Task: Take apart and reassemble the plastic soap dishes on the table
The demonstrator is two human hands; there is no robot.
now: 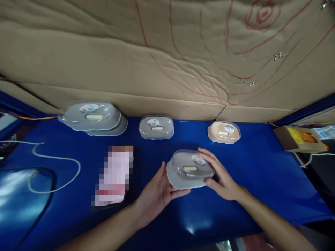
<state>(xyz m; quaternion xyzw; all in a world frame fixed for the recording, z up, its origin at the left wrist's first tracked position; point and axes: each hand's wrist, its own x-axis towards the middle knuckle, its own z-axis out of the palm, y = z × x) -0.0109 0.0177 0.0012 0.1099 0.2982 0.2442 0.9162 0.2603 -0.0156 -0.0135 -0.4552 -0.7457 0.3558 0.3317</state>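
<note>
A grey container with a clear lid, a white latch and a round label point(180, 174) is held above the blue table between both hands. My left hand point(157, 195) supports its left end and underside, thumb up along the side. On the right end, my right hand point(222, 177) grips it with thumb in front and fingers over the far edge of the lid. Behind it, a smaller grey lidded container point(164, 133) and a pink one point(231, 136) rest near the cardboard. At the back left, larger grey containers point(104, 115) are stacked.
A phone-like device with a pixelated screen point(115, 174) lies left of my left hand. White and dark cables point(75, 164) curve over the left of the blue table point(261, 181). A cardboard box point(285, 139) stands at the right edge; a cardboard wall point(104, 66) closes the back.
</note>
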